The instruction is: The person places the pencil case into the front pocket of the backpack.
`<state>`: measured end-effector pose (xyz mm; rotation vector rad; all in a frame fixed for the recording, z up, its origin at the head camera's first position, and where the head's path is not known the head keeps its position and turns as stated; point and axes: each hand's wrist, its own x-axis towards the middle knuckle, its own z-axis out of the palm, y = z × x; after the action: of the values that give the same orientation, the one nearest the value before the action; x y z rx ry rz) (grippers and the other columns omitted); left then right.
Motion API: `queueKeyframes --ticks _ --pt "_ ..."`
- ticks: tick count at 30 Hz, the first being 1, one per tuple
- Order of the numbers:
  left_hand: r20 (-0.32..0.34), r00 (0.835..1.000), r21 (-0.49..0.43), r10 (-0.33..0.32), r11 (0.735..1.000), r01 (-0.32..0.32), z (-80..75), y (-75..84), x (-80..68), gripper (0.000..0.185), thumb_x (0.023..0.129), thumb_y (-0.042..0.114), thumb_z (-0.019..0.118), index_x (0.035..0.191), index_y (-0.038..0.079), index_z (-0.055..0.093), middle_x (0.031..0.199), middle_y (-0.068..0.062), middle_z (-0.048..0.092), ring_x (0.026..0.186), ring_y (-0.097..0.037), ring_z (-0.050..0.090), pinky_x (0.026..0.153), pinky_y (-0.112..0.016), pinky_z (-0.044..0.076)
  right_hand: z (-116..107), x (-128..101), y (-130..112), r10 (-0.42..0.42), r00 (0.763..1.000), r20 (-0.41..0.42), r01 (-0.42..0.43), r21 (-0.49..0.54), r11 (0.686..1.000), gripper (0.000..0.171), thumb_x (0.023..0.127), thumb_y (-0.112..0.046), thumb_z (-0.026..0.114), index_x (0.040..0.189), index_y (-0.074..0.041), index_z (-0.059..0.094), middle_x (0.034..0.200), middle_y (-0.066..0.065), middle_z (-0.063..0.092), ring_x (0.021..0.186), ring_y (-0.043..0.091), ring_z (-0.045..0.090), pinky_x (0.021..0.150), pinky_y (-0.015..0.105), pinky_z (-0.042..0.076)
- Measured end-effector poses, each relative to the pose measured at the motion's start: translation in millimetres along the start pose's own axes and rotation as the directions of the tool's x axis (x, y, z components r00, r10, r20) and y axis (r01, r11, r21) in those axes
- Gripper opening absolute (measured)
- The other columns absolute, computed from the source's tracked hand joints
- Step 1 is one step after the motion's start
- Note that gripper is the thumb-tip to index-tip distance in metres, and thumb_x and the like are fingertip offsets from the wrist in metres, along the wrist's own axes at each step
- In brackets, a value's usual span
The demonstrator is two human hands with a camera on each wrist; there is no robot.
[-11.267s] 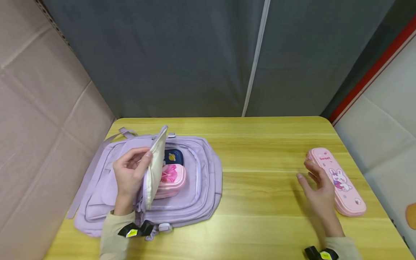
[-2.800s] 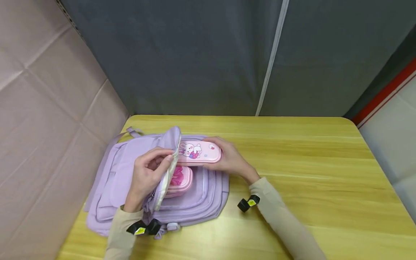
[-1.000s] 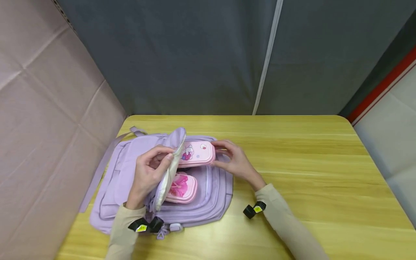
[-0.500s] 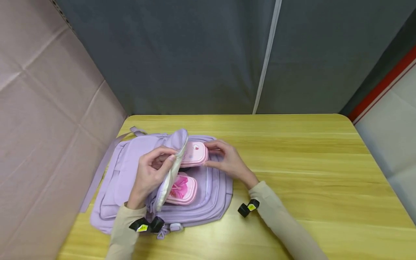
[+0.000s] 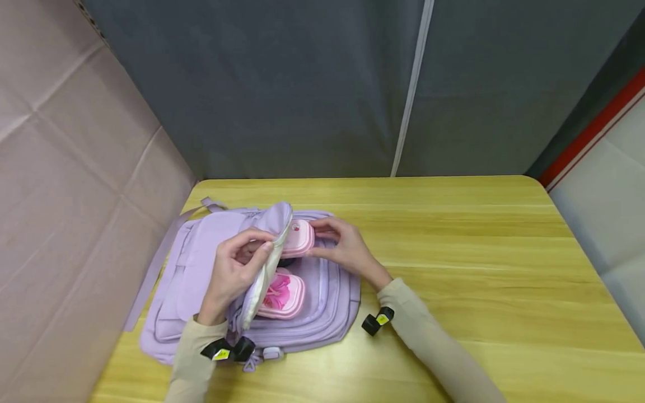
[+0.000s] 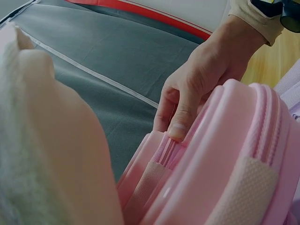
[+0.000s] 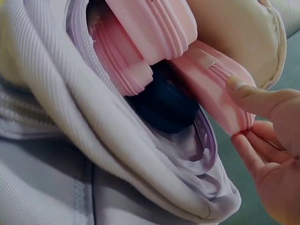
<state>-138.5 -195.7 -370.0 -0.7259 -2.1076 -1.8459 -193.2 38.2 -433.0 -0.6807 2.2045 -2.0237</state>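
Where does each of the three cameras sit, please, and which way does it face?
Head: above, looking down at the backpack on the table; both hands and sleeves show.
Left wrist: low inside the flap, facing the right hand on the pink case.
Right wrist: beside the opening, facing in; right-hand fingertips show.
Shared: all three see that pink case.

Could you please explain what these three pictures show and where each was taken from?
No machine here: a person works with two bare hands, wearing three cameras. The head view looks down on a yellow table bearing a lilac backpack lying flat. The left hand pinches the flap up. The right hand holds the end of a pink case that sits partly inside the opening. A second pink case lies beside it. The left wrist view shows the right hand on the case up close; the right wrist view looks into the opening, where a dark blue case lies underneath.
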Motion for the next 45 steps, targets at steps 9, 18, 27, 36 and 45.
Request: queueKeyframes --ticks 9,18,27,36,45 --pt "0.019 1.000 0.006 -0.007 1.000 0.007 -1.2 -1.9 -0.8 0.014 0.090 -0.016 0.061 0.102 -0.016 0.066 0.096 0.010 0.075 0.080 -0.001 0.072 0.061 -0.017 0.058 8 2 2 0.029 0.999 -0.035 -0.027 0.049 0.998 0.051 0.073 0.005 0.087 0.119 0.007 0.065 0.125 0.022 0.067 0.114 0.035 0.069 0.099 0.044 0.057" --pt "0.038 0.999 0.017 -0.020 1.000 0.019 -0.2 -4.5 -1.1 0.014 0.090 -0.016 0.061 0.103 -0.016 0.065 0.097 0.010 0.074 0.085 -0.002 0.072 0.066 -0.019 0.060 19 4 5 -0.031 0.998 -0.053 0.032 0.014 0.999 0.047 0.073 0.003 0.088 0.115 0.006 0.068 0.120 0.021 0.069 0.113 0.034 0.070 0.100 0.045 0.057" --pt "0.030 0.999 -0.009 -0.035 0.999 0.036 12.6 -10.0 2.9 0.013 0.092 -0.014 0.061 0.103 -0.015 0.066 0.098 0.008 0.073 0.092 -0.004 0.071 0.077 -0.018 0.061 9 -1 7 0.012 1.000 -0.004 -0.012 -0.013 1.000 0.048 0.078 0.001 0.084 0.122 0.005 0.066 0.127 0.020 0.067 0.117 0.033 0.068 0.102 0.041 0.056" --pt "0.090 0.991 0.083 -0.096 0.993 0.089 17.6 -10.9 3.3 0.016 0.091 -0.009 0.067 0.107 -0.007 0.070 0.107 -0.020 0.073 0.100 -0.005 0.070 0.092 -0.021 0.058 -6 -14 6 0.043 0.999 0.028 -0.043 -0.013 0.999 0.043 0.088 0.006 0.072 0.130 0.007 0.060 0.133 0.025 0.063 0.120 0.039 0.065 0.102 0.032 0.055" --pt "0.168 0.984 0.371 -0.064 0.929 -0.003 28.2 -11.6 -0.5 0.020 0.093 0.005 0.070 0.113 0.010 0.072 0.103 0.001 0.072 0.097 -0.013 0.066 0.095 -0.025 0.053 -22 -26 8 0.011 0.999 -0.043 -0.014 -0.057 0.998 0.034 0.092 0.003 0.070 0.125 0.007 0.063 0.125 0.027 0.066 0.115 0.039 0.068 0.099 0.031 0.057"
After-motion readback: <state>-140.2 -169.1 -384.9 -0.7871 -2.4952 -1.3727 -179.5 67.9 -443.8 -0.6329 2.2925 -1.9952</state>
